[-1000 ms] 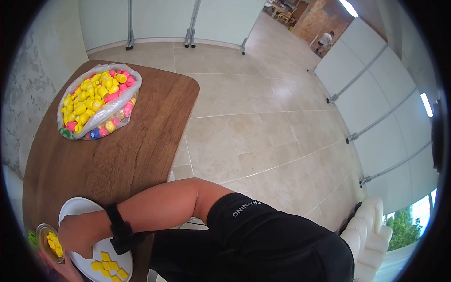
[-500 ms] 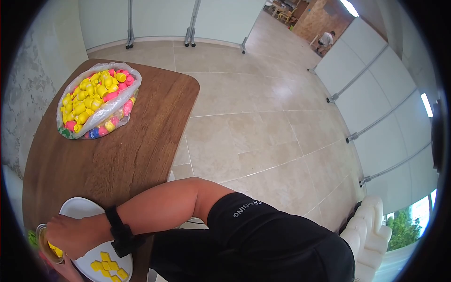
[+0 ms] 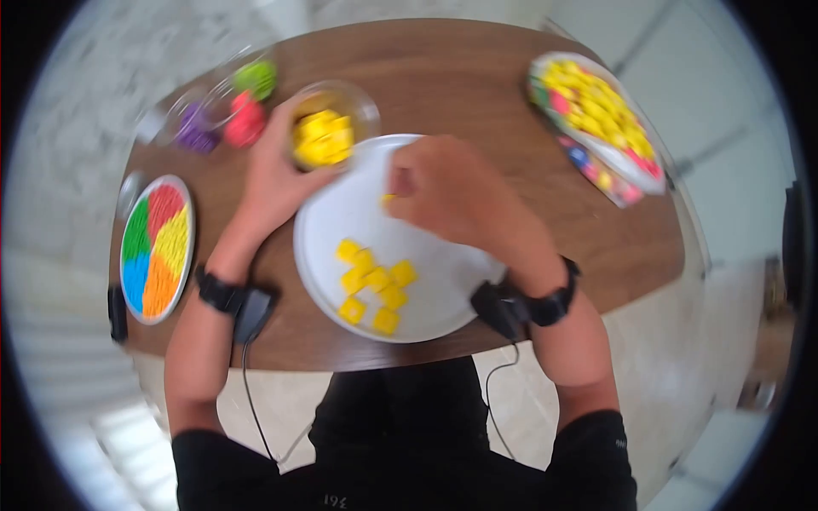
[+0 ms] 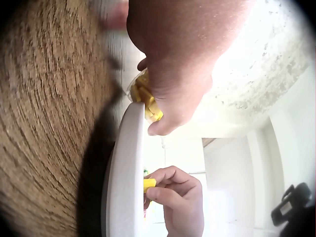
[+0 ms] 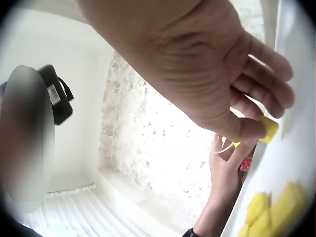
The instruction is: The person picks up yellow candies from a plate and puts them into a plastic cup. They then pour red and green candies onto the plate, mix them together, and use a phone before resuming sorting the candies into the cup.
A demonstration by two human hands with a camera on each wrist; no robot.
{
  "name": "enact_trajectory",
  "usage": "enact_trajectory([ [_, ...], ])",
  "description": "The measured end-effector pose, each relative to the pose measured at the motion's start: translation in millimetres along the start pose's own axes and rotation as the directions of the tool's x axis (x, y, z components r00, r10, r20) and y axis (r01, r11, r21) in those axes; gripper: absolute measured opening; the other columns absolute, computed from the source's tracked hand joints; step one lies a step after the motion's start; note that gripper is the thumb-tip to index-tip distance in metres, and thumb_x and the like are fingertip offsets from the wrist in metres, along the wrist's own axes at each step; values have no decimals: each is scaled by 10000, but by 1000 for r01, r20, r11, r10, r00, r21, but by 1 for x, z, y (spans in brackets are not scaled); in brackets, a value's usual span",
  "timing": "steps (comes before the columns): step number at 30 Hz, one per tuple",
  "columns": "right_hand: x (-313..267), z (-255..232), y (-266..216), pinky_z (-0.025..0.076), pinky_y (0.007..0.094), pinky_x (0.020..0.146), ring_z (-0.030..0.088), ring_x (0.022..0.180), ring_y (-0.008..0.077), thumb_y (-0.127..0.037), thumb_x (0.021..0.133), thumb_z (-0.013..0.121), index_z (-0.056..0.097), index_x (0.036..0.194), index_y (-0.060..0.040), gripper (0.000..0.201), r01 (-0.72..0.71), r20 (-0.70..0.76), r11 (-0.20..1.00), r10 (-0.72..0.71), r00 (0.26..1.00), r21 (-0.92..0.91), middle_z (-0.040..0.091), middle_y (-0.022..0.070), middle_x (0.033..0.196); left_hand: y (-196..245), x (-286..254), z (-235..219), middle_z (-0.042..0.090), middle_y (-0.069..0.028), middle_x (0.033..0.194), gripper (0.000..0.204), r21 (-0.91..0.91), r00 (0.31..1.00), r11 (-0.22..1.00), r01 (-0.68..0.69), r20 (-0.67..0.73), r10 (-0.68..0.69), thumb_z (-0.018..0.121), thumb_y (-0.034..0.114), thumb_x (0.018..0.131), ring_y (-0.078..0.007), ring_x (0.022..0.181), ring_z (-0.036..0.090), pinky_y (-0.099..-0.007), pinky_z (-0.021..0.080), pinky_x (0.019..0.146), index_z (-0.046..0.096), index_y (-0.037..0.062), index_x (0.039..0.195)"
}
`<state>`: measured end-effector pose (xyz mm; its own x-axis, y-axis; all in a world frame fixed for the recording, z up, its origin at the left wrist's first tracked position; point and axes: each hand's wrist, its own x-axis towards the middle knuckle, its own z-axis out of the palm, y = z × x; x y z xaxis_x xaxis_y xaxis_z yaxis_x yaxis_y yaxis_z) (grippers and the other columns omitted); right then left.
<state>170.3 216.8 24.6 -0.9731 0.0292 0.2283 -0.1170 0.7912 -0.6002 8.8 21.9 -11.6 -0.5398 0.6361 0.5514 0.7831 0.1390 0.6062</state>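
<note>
My left hand (image 3: 274,170) grips a clear cup (image 3: 366,109) that holds yellow square pieces (image 3: 324,138). The cup is beside the far left rim of a white oval plate (image 3: 443,294). Over the plate, my right hand (image 3: 456,192) pinches one yellow square piece (image 5: 269,129) between thumb and fingers, close to the plate's surface in the right wrist view. Several more yellow squares (image 3: 377,279) lie grouped on the near part of the plate. In the left wrist view the cup is partly hidden behind the left hand.
Farther left are containers with green (image 3: 256,79), red (image 3: 245,119) and purple (image 3: 197,132) pieces. A round tray (image 3: 189,255) of colored sections lies at the left. A plastic bag (image 3: 652,180) of yellow and pink items stands at the right on the wooden table (image 3: 460,68).
The head view has swung from the side down onto the table. My right hand has come away from the cup to above the plate with a yellow square; the left hand still holds the cup.
</note>
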Motion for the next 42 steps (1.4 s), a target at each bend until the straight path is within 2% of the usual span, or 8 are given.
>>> enact_trajectory([
  [6,10,-19,-21,531,348,635,705,685,211,-114,794,754,710,818,-1,124,-181,308,976,210,928,-120,708,114,732,-8,2,0,650,-153,1320,811,8,1000,1000,1,-28,-1,889,124,702,-340,1238,625,-420,494,1066,537,66,1431],
  [9,15,-9,-17,516,293,603,703,704,135,-59,881,725,735,960,-21,88,-117,94,977,101,990,179,740,73,784,-10,3,2,654,-153,1306,818,-6,999,1000,-26,-32,26,891,139,699,-357,1228,624,-433,501,1052,537,84,1434],
  [11,21,2,-34,511,266,585,706,722,114,-30,879,744,715,1075,-7,199,23,-290,742,234,928,671,735,75,808,-10,2,3,654,-151,1307,822,-5,999,1000,-25,-26,24,893,144,698,-355,1232,623,-435,501,1053,536,91,1436],
  [17,13,-14,-13,475,302,556,669,652,143,-129,921,717,730,1053,1,186,-148,36,901,146,989,407,711,88,752,-14,1,5,649,-160,1310,847,-1,999,1000,-26,-48,26,891,147,695,-365,1239,617,-437,505,1049,516,95,1453],
  [18,13,-13,-14,484,330,568,662,633,171,-167,907,728,746,990,-3,185,-207,235,961,162,958,184,695,100,728,-16,1,3,648,-164,1309,856,2,999,1000,-27,-40,27,891,145,690,-369,1238,616,-440,505,1049,511,96,1456],
  [27,0,-30,-47,531,411,696,688,748,301,-168,763,770,750,919,-13,220,-102,532,990,141,835,-101,694,139,765,-15,3,-3,648,-142,1284,819,-184,989,974,128,-51,-140,900,192,776,-228,1223,623,-358,481,1073,489,28,1465],
  [31,-3,-28,-53,536,417,731,686,791,320,-138,743,752,747,906,-18,203,-94,547,982,171,820,-165,698,140,793,-9,9,-3,651,-158,1248,834,-449,955,876,174,-140,-262,921,273,787,-214,1171,623,-340,492,1040,489,-11,1441],
  [42,-3,-20,-43,503,436,687,649,759,357,-93,709,723,635,734,-10,124,-17,544,992,84,835,-128,650,160,724,-4,0,-3,606,-99,1390,852,-145,998,987,66,-5,-68,915,85,708,-203,1308,576,-358,436,1148,513,46,1458],
])
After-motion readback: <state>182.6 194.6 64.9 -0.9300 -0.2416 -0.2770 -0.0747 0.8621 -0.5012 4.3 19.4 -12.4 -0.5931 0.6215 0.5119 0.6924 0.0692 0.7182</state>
